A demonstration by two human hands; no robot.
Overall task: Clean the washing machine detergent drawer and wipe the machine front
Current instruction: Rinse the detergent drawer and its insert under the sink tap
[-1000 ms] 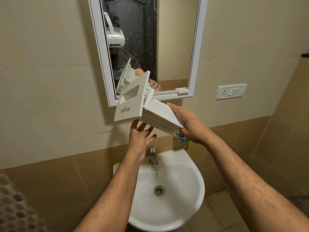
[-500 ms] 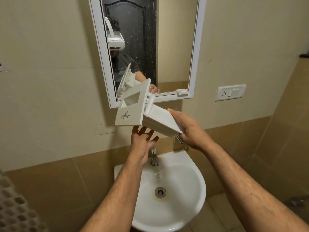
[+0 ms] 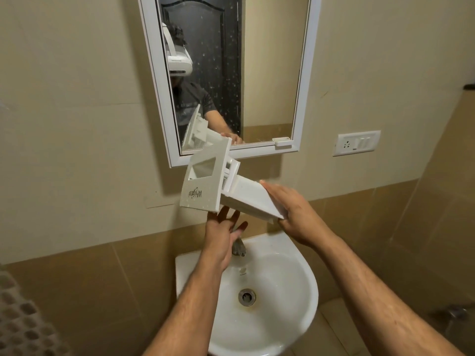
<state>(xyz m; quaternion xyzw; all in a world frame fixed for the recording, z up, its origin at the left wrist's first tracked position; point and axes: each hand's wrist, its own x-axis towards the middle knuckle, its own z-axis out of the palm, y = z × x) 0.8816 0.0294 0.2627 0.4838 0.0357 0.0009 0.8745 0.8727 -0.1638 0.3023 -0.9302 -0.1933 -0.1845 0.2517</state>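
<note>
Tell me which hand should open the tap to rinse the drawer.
Left. The left hand is open just above the tap, while the right hand grips the detergent drawer.

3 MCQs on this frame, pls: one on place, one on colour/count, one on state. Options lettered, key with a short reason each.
1. Where is the detergent drawer?
A. Lying in the sink basin
B. Held in the air above the sink, in front of the mirror's lower edge
C. Standing on the floor

2. What colour is the drawer?
A. White
B. Black
C. Green

3. How is the left hand?
A. Clenched in a fist around the tap
B. Resting flat in the basin
C. Fingers spread, just under the drawer's front panel

Key:
1 B: the right hand grips the drawer's rear end, tilted, above the basin.
2 A: panel and body are both white.
3 C: the fingers point up, straight, beneath the panel's lower edge; the tap stands behind it.
</note>
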